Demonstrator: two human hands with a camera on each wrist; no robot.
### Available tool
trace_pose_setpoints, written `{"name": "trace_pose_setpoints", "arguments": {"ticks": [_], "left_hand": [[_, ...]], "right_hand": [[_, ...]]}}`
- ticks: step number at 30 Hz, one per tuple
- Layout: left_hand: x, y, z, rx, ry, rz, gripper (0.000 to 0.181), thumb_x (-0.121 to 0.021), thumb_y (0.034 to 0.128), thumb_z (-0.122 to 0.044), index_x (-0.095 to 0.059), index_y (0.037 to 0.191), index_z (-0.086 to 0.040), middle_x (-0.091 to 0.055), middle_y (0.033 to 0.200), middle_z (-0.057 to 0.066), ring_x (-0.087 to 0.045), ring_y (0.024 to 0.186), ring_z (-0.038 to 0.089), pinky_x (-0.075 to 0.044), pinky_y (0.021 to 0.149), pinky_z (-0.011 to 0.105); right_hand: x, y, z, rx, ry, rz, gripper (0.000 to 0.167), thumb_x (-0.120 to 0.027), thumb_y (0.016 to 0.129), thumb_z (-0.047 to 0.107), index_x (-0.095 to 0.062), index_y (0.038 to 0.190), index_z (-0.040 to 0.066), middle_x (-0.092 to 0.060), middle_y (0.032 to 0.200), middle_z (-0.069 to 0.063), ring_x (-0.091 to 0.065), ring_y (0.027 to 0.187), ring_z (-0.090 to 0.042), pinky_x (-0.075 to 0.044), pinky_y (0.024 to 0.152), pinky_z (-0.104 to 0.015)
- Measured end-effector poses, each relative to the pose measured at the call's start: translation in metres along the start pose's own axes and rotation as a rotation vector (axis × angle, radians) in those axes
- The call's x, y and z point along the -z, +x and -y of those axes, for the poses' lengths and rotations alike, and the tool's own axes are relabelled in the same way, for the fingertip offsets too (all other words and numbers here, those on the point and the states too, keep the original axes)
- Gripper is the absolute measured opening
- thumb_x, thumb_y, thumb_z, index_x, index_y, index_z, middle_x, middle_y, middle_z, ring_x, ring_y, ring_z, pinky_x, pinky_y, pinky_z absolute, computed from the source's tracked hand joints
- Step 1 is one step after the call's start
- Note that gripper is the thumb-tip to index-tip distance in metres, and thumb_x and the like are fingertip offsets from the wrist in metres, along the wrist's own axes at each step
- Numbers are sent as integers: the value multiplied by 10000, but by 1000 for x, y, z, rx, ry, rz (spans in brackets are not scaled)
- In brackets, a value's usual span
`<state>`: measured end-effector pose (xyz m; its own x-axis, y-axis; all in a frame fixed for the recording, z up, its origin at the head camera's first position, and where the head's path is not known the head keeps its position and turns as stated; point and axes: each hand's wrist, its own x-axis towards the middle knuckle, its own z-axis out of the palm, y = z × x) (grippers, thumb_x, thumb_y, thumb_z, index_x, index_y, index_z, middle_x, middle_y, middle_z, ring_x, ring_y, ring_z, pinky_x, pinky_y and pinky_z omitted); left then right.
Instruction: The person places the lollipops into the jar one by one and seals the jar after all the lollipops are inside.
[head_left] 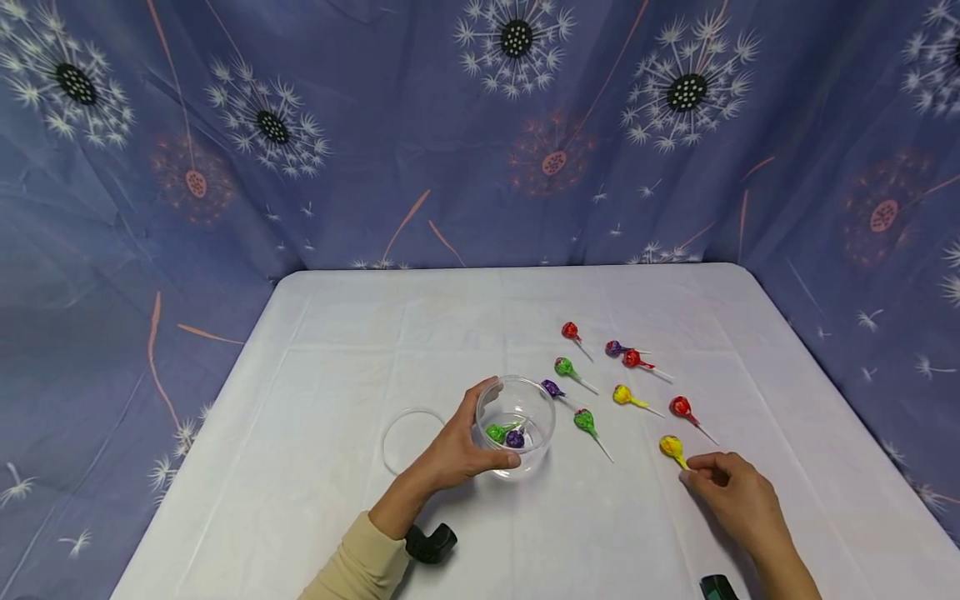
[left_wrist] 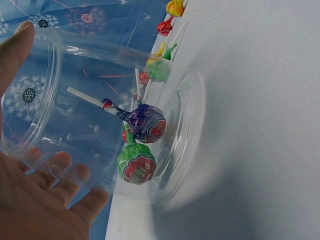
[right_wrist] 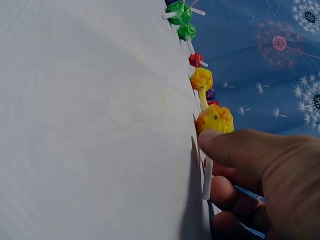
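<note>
My left hand [head_left: 462, 446] grips a clear plastic jar [head_left: 517, 408], thumb on the near side and fingers round the far side. Inside the jar lie a green lollipop [left_wrist: 137, 165] and a purple lollipop [left_wrist: 146, 123], both wrapped. On the right, my right hand [head_left: 738, 496] pinches the stick of a yellow lollipop [head_left: 672, 447] just below its wrapped head, between thumb and forefinger. In the right wrist view, the white stick [right_wrist: 207, 180] shows below the thumb. The other fingers curl loosely beneath it.
Several red, green, purple and yellow lollipops lie scattered right of the jar, among them a red one [head_left: 681, 407] and a green one [head_left: 585, 421]. A clear ring-shaped lid [head_left: 386, 446] lies left of the jar. White cloth [head_left: 337, 358] covers the table; a patterned curtain [head_left: 420, 150] hangs behind.
</note>
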<state>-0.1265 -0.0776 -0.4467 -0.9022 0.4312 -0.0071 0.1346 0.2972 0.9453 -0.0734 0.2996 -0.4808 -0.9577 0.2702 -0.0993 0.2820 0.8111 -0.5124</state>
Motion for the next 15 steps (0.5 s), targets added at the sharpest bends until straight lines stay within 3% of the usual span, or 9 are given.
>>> {"name": "trace_pose_setpoints", "arguments": {"ticks": [15], "left_hand": [[0,-1,-2,4,10,-5,1014,-839,688,-343,-211,1479,-267,-332,1504,115,-347,1369,286,-245,1107,515]], "right_hand": [[-2,-1,1,73,-11,-102,215,-704,822,204,-702,938,23,-570,788,-43,-469,684,-129,-322,576,-242]]}}
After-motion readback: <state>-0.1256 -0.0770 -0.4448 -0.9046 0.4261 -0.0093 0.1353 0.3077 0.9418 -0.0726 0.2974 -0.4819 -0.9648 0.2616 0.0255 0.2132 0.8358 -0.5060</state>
